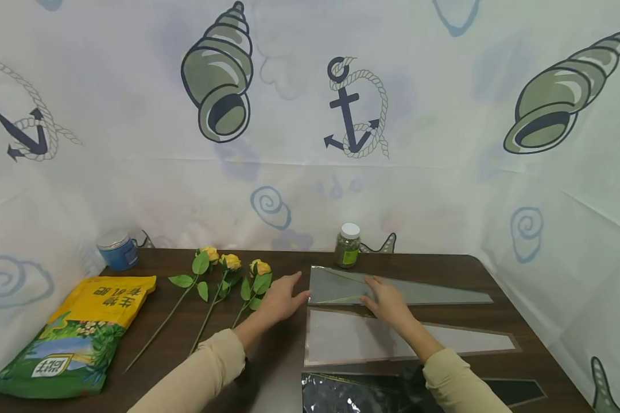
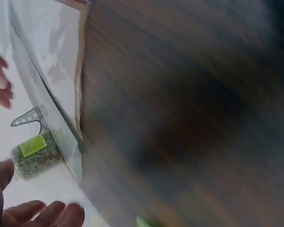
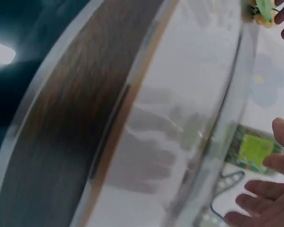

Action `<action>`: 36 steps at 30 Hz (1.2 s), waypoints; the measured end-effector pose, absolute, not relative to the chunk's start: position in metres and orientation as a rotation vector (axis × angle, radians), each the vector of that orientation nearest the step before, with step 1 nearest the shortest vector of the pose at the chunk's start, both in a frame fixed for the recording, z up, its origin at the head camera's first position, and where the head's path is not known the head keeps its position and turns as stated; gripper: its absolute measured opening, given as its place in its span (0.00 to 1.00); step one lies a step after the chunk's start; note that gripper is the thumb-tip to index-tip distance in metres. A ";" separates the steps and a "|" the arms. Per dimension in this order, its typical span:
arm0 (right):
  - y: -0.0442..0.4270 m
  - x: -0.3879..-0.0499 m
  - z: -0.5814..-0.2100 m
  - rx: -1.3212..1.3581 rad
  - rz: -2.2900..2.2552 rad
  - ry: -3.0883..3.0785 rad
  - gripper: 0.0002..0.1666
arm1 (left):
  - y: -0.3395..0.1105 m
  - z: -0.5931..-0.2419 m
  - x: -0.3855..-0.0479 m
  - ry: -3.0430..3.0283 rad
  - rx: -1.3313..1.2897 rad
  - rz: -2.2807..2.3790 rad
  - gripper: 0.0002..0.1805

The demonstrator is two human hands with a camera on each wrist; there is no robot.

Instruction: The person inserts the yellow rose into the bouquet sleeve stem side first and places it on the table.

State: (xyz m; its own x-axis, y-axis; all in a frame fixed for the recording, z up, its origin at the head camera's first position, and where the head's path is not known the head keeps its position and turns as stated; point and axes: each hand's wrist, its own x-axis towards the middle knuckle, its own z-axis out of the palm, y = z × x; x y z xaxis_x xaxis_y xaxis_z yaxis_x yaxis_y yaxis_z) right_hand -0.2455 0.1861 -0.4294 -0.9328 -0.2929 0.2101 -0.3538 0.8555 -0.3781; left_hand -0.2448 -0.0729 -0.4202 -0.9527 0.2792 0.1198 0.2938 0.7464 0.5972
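My left hand (image 1: 281, 299) is just left of the grey see-through wrapping sleeve (image 1: 423, 293), thumb towards its edge, with nothing in its fingers. Over that sleeve my right hand (image 1: 389, 302) has its fingers spread; contact cannot be made out. Nearer me lies a white sleeve with a brownish border (image 1: 348, 342), partly under the right forearm. A glossy black sleeve (image 1: 348, 396) is closest, partly hidden by the right sleeve of the clothing. In the right wrist view the right hand (image 3: 270, 189) appears with relaxed fingers. The left wrist view shows the left fingers (image 2: 68, 215) apart from the jar.
Three yellow roses (image 1: 231, 262) with long stems lie left of my left hand. A yellow and green bag (image 1: 77, 338) and a blue tin (image 1: 117, 252) stand further left. A white-capped jar (image 1: 348, 246) is at the back of the brown table (image 1: 284, 367).
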 end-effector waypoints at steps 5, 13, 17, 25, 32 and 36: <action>0.165 -0.261 -0.442 0.534 0.817 -2.851 0.24 | -0.072 -0.432 -0.250 -2.892 -0.241 -1.428 0.27; 0.143 -0.285 -0.449 0.613 0.912 -2.873 0.25 | -0.062 -0.446 -0.260 -2.799 -0.042 -1.753 0.25; 0.139 -0.293 -0.455 0.636 0.798 -2.912 0.25 | -0.057 -0.448 -0.264 -2.780 0.001 -1.771 0.24; 0.134 -0.295 -0.461 0.616 0.607 -2.918 0.23 | -0.052 -0.455 -0.279 -2.715 0.067 -1.879 0.22; 0.135 -0.290 -0.461 0.645 0.615 -2.906 0.24 | -0.047 -0.456 -0.281 -2.699 0.158 -2.009 0.17; 0.135 -0.288 -0.461 0.654 0.624 -2.876 0.23 | -0.042 -0.455 -0.277 -2.655 0.182 -2.025 0.14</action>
